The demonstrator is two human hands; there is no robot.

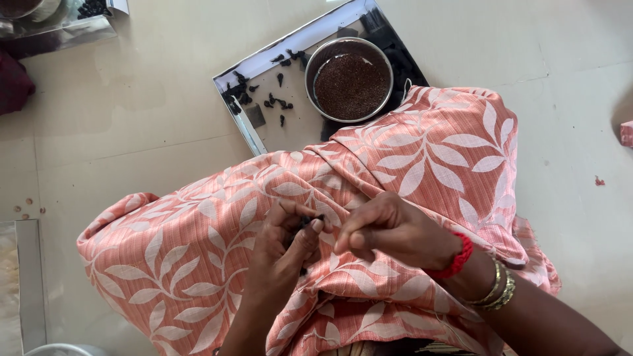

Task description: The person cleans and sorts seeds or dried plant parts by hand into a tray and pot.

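The person sits on the floor with the knees covered by a pink cloth with white leaf pattern, and both hands work over the lap.

The left hand is curled, and its fingers pinch a small dark pod between thumb and forefinger. The pod is held up above the cloth, not lying on it. The right hand is just beside it, the fingertips bent inward and touching or almost touching the same pod. I cannot tell if the right fingers truly grip it or only pick at it. It seems the one hand steadies the pod so that the other can open it.

On the right wrist there is a red thread band and gold bangles.

In front of the knees lies a shiny steel tray on the floor. On it stands a round steel bowl full of small red-brown seeds, and beside the bowl some dark pod pieces are scattered. The tray is near, probably so that the hands reach it easily.

At the top left another tray with dark things is partly visible.
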